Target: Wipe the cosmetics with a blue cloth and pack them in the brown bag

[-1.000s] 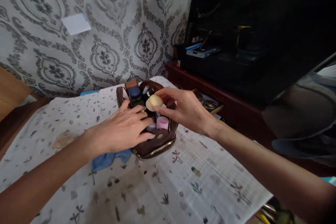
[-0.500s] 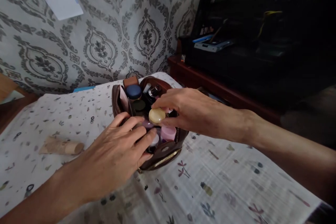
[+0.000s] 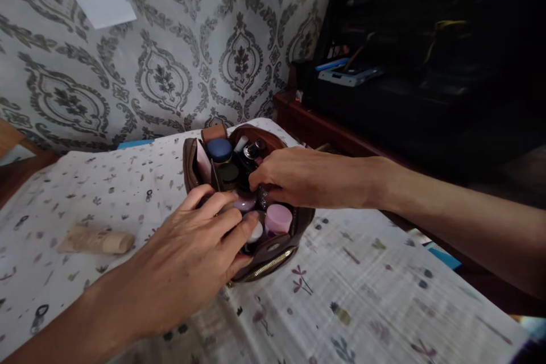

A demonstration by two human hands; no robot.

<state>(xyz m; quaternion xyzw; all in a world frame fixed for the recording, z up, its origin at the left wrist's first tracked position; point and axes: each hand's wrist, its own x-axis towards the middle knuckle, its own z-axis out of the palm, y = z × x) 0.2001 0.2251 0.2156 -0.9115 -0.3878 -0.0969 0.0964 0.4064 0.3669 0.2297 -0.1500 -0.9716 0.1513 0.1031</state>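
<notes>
A brown cosmetic bag (image 3: 273, 264) stands unzipped on the patterned cloth. My left hand (image 3: 196, 250) lies over its near left rim, fingers bent inside and thumb against the outer front wall, gripping the bag. My right hand (image 3: 294, 176) reaches down into the right side, fingers curled together; whatever they hold is hidden. Between the hands show a pink cap (image 3: 278, 219), a white lid (image 3: 256, 233) and a shiny lilac item (image 3: 245, 203). Farther back are a blue-lidded jar (image 3: 219, 149), a dark round lid (image 3: 227, 173) and a black bottle with a glossy cap (image 3: 255, 149).
A beige tube (image 3: 96, 239) lies on the white printed cloth (image 3: 128, 182) left of the bag. Behind rises a patterned wall (image 3: 170, 40) with a white paper (image 3: 104, 5). At the right are a dark red wooden ledge (image 3: 294, 116) and a large dark screen-like surface (image 3: 405, 23).
My right hand has gone deeper into the bag, and the yellow round-topped item at its fingers is out of sight. The pink cap shows more fully. My left hand stays on the bag.
</notes>
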